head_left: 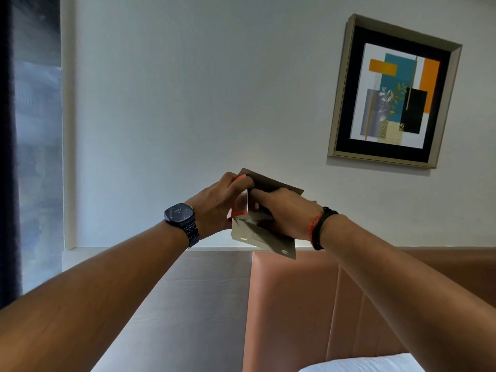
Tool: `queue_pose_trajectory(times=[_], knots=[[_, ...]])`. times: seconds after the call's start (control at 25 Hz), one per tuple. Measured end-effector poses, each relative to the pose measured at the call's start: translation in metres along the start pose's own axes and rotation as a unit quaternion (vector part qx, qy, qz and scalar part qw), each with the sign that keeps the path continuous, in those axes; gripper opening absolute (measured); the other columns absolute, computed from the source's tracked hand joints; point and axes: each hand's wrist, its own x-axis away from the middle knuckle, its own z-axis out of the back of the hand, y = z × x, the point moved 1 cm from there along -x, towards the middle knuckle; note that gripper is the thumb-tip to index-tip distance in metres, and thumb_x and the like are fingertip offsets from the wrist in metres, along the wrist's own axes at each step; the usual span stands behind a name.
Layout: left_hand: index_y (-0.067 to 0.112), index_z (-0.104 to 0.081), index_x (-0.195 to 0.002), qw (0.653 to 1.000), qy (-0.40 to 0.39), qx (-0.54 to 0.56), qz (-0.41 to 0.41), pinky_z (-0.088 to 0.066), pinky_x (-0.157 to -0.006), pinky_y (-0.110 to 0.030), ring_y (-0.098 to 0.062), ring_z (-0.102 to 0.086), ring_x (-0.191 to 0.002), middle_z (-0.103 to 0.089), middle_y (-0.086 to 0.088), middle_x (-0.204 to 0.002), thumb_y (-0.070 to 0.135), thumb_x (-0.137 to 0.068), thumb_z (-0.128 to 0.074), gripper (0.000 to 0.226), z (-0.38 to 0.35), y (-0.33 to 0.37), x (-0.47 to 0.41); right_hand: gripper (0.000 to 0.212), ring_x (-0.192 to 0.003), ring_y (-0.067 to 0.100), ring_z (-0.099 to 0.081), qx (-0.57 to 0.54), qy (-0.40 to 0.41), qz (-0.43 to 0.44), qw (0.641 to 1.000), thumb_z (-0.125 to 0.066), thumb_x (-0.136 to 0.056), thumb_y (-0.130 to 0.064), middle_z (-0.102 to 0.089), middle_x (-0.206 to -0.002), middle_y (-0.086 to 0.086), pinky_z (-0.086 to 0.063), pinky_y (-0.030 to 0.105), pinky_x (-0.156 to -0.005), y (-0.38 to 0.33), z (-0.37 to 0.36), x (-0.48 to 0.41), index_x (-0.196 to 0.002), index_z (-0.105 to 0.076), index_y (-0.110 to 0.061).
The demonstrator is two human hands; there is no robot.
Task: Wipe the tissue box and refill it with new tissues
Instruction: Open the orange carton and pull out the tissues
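Both my hands are raised in front of the wall, holding a brown tissue box (271,181) between them. My left hand (218,204), with a dark watch on the wrist, grips an orange and white tissue pack (240,208) against the box's left side. My right hand (284,213), with dark and orange bracelets at the wrist, clasps the box from the right, fingers pressed on the pack. Pale open flaps (268,240) of the box hang down below the hands. The inside of the box is hidden.
A framed abstract picture (394,92) hangs on the white wall at upper right. A padded salmon headboard (295,304) and a grey panel (201,304) lie below the hands, with a white pillow (362,365) at the bottom edge. A dark curtain (10,157) is at far left.
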Motion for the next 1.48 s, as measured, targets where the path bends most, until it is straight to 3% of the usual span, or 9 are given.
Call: queue_pose_trajectory(times=[0.12, 0.24, 0.4, 0.48, 0.6, 0.68, 1.0, 1.32, 1.48], knots=[[0.019, -0.033, -0.119, 1.000, -0.016, -0.001, 0.022, -0.044, -0.057, -0.024, -0.023, -0.050, -0.060, -0.054, -0.026, -0.103, 0.007, -0.055, -0.088, 0.085, 0.003, 0.002, 0.000, 0.024, -0.096, 0.029, -0.065, -0.058, 0.002, -0.023, 0.998, -0.055, -0.084, -0.035, -0.072, -0.095, 0.011, -0.047, 0.051, -0.094, 0.003, 0.000, -0.001, -0.085, -0.071, -0.017], [0.020, -0.031, -0.120, 0.999, -0.018, -0.009, 0.028, -0.045, -0.056, -0.025, -0.028, -0.055, -0.059, -0.054, -0.026, -0.104, 0.004, -0.052, -0.088, 0.090, 0.004, 0.000, 0.002, 0.020, -0.103, 0.031, -0.061, -0.025, -0.040, -0.050, 0.998, -0.058, -0.088, -0.009, -0.070, -0.106, 0.012, -0.048, 0.044, -0.092, 0.001, 0.008, -0.007, -0.102, -0.071, -0.012], [0.022, -0.028, -0.121, 0.999, -0.028, -0.001, 0.040, -0.052, -0.057, -0.033, -0.033, -0.059, -0.063, -0.053, -0.025, -0.108, 0.007, -0.058, -0.087, 0.087, 0.005, 0.001, 0.000, 0.019, -0.101, 0.023, -0.061, -0.024, -0.035, -0.048, 0.998, -0.057, -0.091, -0.020, -0.071, -0.106, 0.004, -0.049, 0.033, -0.091, 0.003, 0.015, -0.008, -0.104, -0.071, -0.019], [0.024, -0.027, -0.124, 0.998, -0.034, 0.001, 0.051, -0.048, -0.057, -0.025, -0.026, -0.054, -0.063, -0.052, -0.024, -0.110, 0.005, -0.052, -0.089, 0.097, 0.003, 0.001, 0.000, 0.019, -0.099, 0.026, -0.062, -0.005, -0.028, -0.060, 0.998, -0.059, -0.090, -0.022, -0.070, -0.104, 0.007, -0.050, 0.035, -0.086, 0.004, 0.016, -0.008, -0.104, -0.070, -0.017], [0.029, -0.024, -0.132, 0.996, -0.033, 0.021, 0.074, -0.039, -0.052, -0.016, -0.020, -0.048, -0.063, -0.052, -0.021, -0.112, 0.000, -0.046, -0.088, 0.111, 0.002, 0.001, -0.001, 0.034, -0.097, 0.034, -0.064, 0.019, 0.042, -0.064, 0.997, -0.055, -0.090, -0.014, -0.069, -0.107, 0.013, -0.052, 0.040, -0.080, 0.002, 0.014, -0.006, -0.124, -0.053, -0.015], [0.036, -0.017, -0.137, 0.994, -0.041, 0.031, 0.096, -0.049, -0.055, -0.029, -0.026, -0.056, -0.067, -0.050, -0.018, -0.116, 0.003, -0.052, -0.087, 0.115, 0.002, 0.003, -0.002, 0.043, -0.094, 0.036, -0.065, 0.010, 0.075, -0.072, 0.995, -0.053, -0.090, -0.012, -0.069, -0.108, 0.013, -0.055, 0.046, -0.080, 0.000, 0.010, -0.004, -0.130, -0.039, -0.019], [0.038, 0.001, -0.138, 0.988, -0.043, 0.049, 0.143, -0.055, -0.073, -0.052, -0.037, -0.062, -0.083, -0.052, -0.018, -0.114, 0.012, -0.058, -0.088, 0.122, 0.003, 0.002, -0.009, 0.026, -0.098, 0.026, -0.059, -0.069, 0.086, -0.094, 0.989, -0.068, -0.080, -0.012, -0.060, -0.117, 0.008, -0.053, 0.036, -0.084, 0.006, 0.026, -0.006, -0.106, -0.070, -0.015], [0.035, -0.002, -0.140, 0.974, -0.025, 0.103, 0.200, -0.050, -0.082, -0.046, -0.037, -0.062, -0.099, -0.042, -0.019, -0.139, 0.004, -0.053, -0.090, 0.128, -0.001, -0.001, -0.019, 0.023, -0.066, 0.015, -0.057, -0.095, 0.133, -0.119, 0.979, -0.054, -0.088, -0.007, -0.056, -0.080, -0.003, -0.039, 0.015, -0.049, 0.021, 0.063, 0.007, -0.101, -0.043, -0.022], [0.039, 0.015, -0.142, 0.963, -0.010, 0.108, 0.246, -0.052, -0.079, -0.046, -0.030, -0.064, -0.090, -0.050, -0.013, -0.132, 0.003, -0.053, -0.089, 0.142, -0.007, -0.012, -0.018, 0.014, -0.081, 0.023, -0.058, -0.141, 0.254, -0.146, 0.946, -0.058, -0.087, -0.004, -0.061, -0.090, 0.002, -0.044, 0.018, -0.057, 0.040, 0.103, 0.012, -0.093, -0.052, -0.016]])
